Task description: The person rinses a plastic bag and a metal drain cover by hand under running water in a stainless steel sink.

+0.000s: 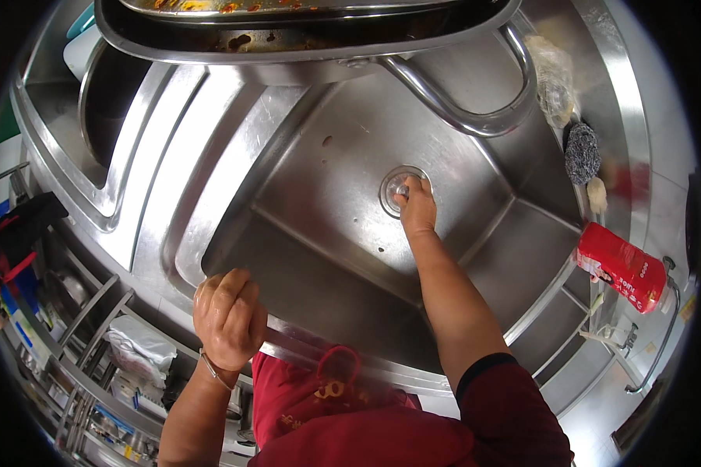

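Observation:
My right hand (417, 205) reaches down into a stainless steel sink basin (339, 169). Its fingers are pinched at the middle of the round drain strainer (388, 192), partly covering it. My left hand (228, 318) looks wet and is curled into a fist above the basin's near-left rim. Nothing can be seen inside it. Across the far side of the basin rests a large steel pan (304, 58), with dark and orange food residue inside. Its looped tubular handle (473, 119) juts out over the basin. A few small dark spots lie on the basin floor.
Along the right ledge are a crumpled plastic bag (552, 82), a steel wool scrubber (583, 153) and a red plastic jug (622, 268) bearing print. A second basin at left holds a round metal pot (102, 105). A metal rack (87, 315) with kitchenware stands at lower left.

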